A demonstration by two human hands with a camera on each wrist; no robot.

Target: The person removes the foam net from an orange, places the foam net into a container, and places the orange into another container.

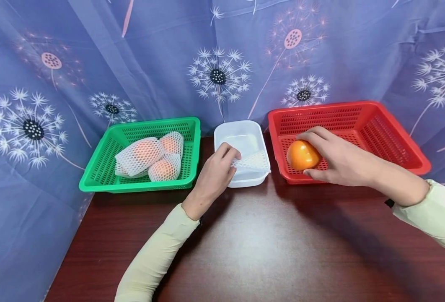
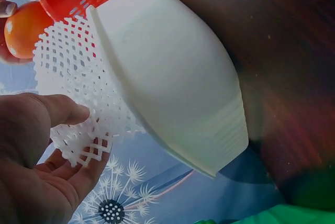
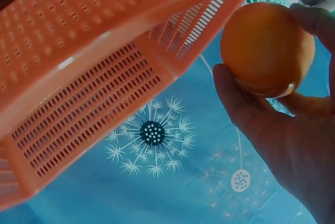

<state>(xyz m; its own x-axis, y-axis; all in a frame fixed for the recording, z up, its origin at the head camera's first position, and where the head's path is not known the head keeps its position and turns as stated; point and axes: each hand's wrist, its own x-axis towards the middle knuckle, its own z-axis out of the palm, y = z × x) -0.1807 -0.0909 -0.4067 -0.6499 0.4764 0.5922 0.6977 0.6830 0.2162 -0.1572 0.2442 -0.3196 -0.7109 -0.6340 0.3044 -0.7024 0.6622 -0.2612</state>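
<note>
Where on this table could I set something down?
Mainly the table between left sleeve and right sleeve, in front of the white tub. Another patch lies left of the left sleeve, before the green basket. Crowded: the back, with the left grip at that tub, right grip at the red basket.

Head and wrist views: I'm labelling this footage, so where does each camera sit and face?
Head: worn there, facing forward and down at green basket, white tub and red basket; left hand, right hand and sleeves show.
Left wrist: worn there, facing foam net and white tub; left hand close, right hand at edge.
Right wrist: worn there, facing orange fruit and red basket; right hand close, left hand at corner.
Wrist views share orange fruit, foam net, red basket.
</note>
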